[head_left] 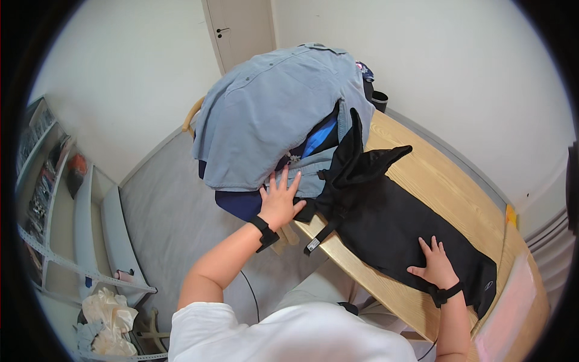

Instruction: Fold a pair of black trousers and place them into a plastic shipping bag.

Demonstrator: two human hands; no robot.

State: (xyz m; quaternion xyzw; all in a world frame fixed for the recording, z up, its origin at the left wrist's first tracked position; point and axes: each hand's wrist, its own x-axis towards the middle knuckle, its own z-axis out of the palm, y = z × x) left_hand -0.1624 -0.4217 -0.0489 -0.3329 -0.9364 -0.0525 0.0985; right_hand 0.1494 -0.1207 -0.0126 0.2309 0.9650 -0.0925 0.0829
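Observation:
A black garment (416,220), folded into a long strip, lies along the wooden table. Its raised, collar-like end stands up beside the clothes pile, and a black strap with a white tag (313,244) hangs over the table's near edge. Flat on the lower part of this garment rests my right hand (437,265), fingers spread. My left hand (279,202) is open too, its fingertips against the near side of the pile. A grey-blue button shirt (274,108) covers most of that pile. Dark blue cloth (238,204) and a bright blue piece (319,137) show from beneath it.
The wooden table (434,163) runs from the pile toward the lower right, where a pink-and-white sheet (509,308) lies. A dark bin (379,101) stands behind the pile. Shelves (84,229) with bagged items are at left, near crumpled cream cloth (110,320). A door (241,30) is at the back.

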